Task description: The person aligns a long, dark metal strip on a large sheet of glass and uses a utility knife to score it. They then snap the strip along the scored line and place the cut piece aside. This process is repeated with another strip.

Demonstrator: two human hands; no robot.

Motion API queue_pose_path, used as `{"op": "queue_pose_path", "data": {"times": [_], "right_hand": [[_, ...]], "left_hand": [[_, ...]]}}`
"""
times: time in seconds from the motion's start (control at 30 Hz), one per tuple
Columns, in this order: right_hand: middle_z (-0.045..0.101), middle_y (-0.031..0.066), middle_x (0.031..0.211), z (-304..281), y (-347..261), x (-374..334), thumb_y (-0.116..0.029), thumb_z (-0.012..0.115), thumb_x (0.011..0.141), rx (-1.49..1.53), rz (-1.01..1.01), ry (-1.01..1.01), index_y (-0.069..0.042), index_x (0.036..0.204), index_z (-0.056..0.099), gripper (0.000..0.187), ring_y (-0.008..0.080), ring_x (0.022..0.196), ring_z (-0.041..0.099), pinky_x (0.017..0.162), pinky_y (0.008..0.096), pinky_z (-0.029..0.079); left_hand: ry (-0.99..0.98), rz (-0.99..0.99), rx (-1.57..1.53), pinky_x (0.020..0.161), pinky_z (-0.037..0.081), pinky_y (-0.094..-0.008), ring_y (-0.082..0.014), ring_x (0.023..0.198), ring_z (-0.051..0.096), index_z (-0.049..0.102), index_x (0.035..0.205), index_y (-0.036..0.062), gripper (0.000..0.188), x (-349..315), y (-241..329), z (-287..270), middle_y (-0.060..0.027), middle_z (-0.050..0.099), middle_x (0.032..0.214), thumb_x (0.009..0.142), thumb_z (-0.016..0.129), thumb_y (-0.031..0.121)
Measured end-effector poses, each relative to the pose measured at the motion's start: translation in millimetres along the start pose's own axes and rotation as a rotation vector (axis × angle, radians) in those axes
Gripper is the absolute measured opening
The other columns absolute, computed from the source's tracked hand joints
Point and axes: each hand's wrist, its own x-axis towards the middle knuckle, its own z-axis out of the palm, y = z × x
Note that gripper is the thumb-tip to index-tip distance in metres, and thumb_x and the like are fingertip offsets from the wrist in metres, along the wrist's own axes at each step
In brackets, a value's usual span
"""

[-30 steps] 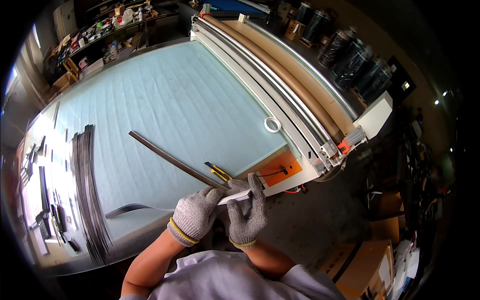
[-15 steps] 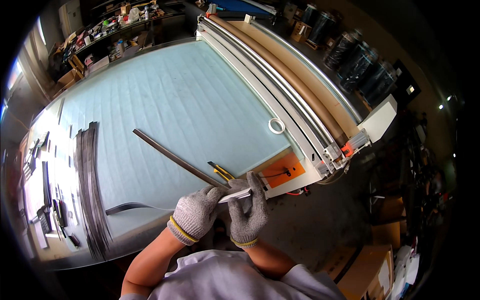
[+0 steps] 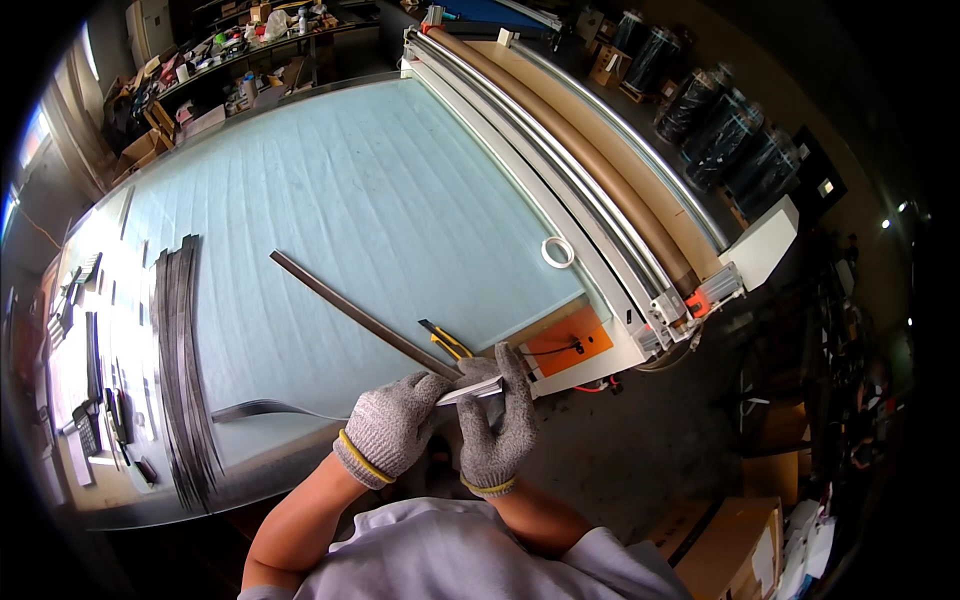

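Observation:
Both my hands wear grey knitted gloves with yellow cuffs and meet at the near edge of the table. My left hand [image 3: 392,428] is closed around a long dark flat strip [image 3: 345,305], which slants away over the tabletop to the upper left. A second, curved dark strip [image 3: 262,407] runs up to the same hand from the left. A short white strip [image 3: 470,391] lies between both hands, its right end pinched by my right hand [image 3: 498,430]. The fingertips partly hide how the strips join. Just beyond them rests a yellow utility knife [image 3: 446,338].
The wide table has a pale blue surface [image 3: 340,170]. A bundle of dark strips [image 3: 182,370] lies at the left, with small tools beyond. A white tape ring [image 3: 558,252] sits near the roller assembly [image 3: 600,190] along the right. An orange plate [image 3: 570,345] covers the near corner.
My view has shifted slightly, so the table and its contents sit a little differently. Both hands keep the same grip, and the strips have barely moved.

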Motion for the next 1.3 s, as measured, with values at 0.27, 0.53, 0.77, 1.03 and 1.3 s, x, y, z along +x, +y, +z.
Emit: {"op": "queue_pose_path", "data": {"times": [0.27, 0.53, 0.77, 1.03, 1.3], "right_hand": [[0.066, 0.0223, 0.115, -5, 36, 2, -0.009, 0.064, 0.096, 0.088, -0.059, -0.011, 0.011, 0.135, 0.052, 0.046, 0.0268, 0.103, 0.067, 0.092, 0.0377, 0.053], [0.057, 0.0152, 0.124, -6, 229, -30, -0.026, 0.074, 0.086, -0.971, 0.171, -0.429, -0.009, 0.134, 0.054, 0.055, 0.0376, 0.114, 0.056, 0.095, 0.0484, 0.049], [0.055, 0.0148, 0.120, -7, 274, -23, -0.037, 0.074, 0.084, -1.439, 0.182, -0.387, -0.011, 0.131, 0.054, 0.057, 0.0334, 0.115, 0.053, 0.097, 0.0473, 0.044], [0.061, 0.0115, 0.107, 36, 264, -51, -0.039, 0.071, 0.087, -1.309, 0.115, -0.733, -0.013, 0.130, 0.054, 0.053, 0.0300, 0.101, 0.061, 0.088, 0.0429, 0.050], [0.060, 0.0172, 0.120, 104, 118, -8, -0.037, 0.084, 0.078, -0.062, -0.241, -0.330, -0.007, 0.099, 0.052, 0.048, 0.0362, 0.111, 0.058, 0.094, 0.0465, 0.046]], "left_hand": [[0.042, -0.047, 0.030, 0.070, 0.051, -0.0487, -0.0443, 0.081, 0.063, 0.064, 0.101, 0.0043, 0.017, 2, -5, -7, -0.0199, 0.064, 0.091, 0.084, 0.060, 0.005], [0.440, -0.147, -0.213, 0.053, 0.042, -0.0280, -0.0093, 0.057, 0.050, 0.065, 0.088, 0.0028, 0.013, -5, -17, -100, -0.0040, 0.054, 0.068, 0.098, 0.057, 0.007], [0.847, 0.072, -0.248, 0.049, 0.033, -0.0205, -0.0037, 0.056, 0.042, 0.061, 0.103, 0.0088, 0.030, -43, 5, -200, 0.0054, 0.050, 0.072, 0.103, 0.055, 0.039], [0.763, 0.412, -0.582, 0.057, 0.031, -0.0233, -0.0068, 0.060, 0.037, 0.055, 0.103, 0.0088, 0.021, -60, 41, -268, 0.0050, 0.041, 0.077, 0.106, 0.050, 0.029], [0.722, 0.505, -0.757, 0.054, 0.036, -0.0229, -0.0055, 0.058, 0.042, 0.055, 0.105, 0.0088, 0.021, -48, 47, -238, 0.0040, 0.043, 0.075, 0.108, 0.045, 0.027]]}}
